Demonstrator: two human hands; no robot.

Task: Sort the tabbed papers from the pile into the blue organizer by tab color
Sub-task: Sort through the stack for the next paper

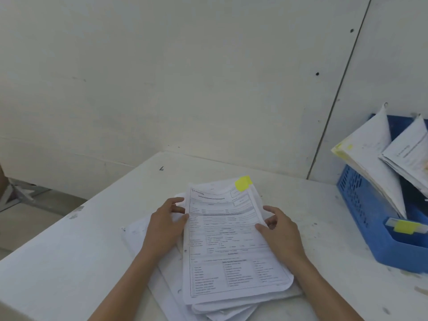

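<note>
The pile lies on the table, the organizer to its right.

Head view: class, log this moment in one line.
left hand grips top paper | right hand grips it | tab yellow | blue organizer apart

Thin, matt white printed paper sheets carry a matt yellow paper tab. A smooth, faintly glossy blue perforated plastic organizer sits at the right edge of the scuffed, matt white table.

The right edge crops the blue organizer; the top paper is illegible
</note>
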